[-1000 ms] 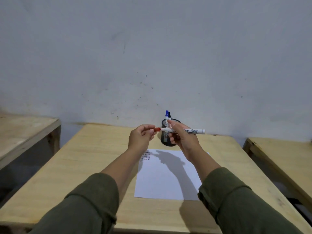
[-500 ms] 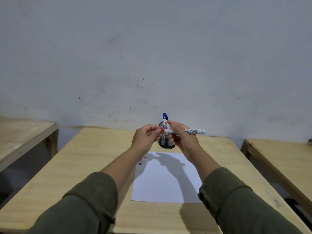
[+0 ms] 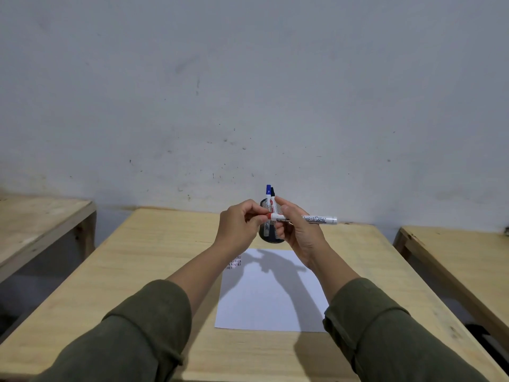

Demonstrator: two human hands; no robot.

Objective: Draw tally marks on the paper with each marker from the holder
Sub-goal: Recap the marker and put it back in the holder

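My right hand [image 3: 298, 232] grips a white marker [image 3: 316, 219] held level above the table, its red end pointing left. My left hand [image 3: 239, 224] pinches the red cap [image 3: 267, 216] right at that end. Behind the hands stands a black mesh holder [image 3: 271, 232] with a blue-capped marker [image 3: 268, 190] and a black-capped marker [image 3: 273, 192] upright in it. A white paper [image 3: 271, 293] lies on the wooden table [image 3: 154, 257], with rows of small tally marks [image 3: 234, 262] at its upper left corner, partly hidden by my left forearm.
A grey wall rises right behind the table. Another wooden table [image 3: 41, 224] stands to the left and a third [image 3: 457, 260] to the right, each across a narrow gap.
My left hand has brought the red cap rightward onto the marker's tip; a second ago cap and marker were slightly apart. The marker in my right hand has stayed level.
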